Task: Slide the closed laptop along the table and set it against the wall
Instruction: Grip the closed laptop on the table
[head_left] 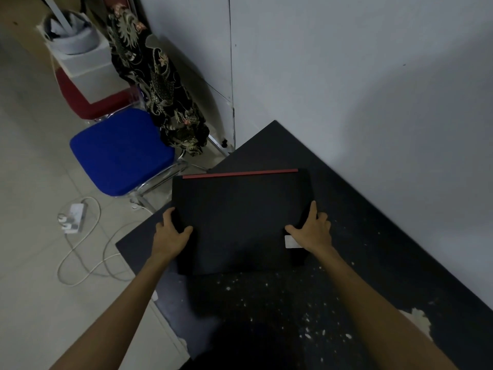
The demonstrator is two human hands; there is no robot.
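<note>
Gripping the closed laptop by both side edges — left hand, right hand curled on — near the desk's left edge; flat, even push toward the wall advised, hinge end leading.

Matt black laptop, chipped matt table (white flecks), chrome-legged chair

1 laptop, 1 table, 2 chairs, 2 hands.
</note>
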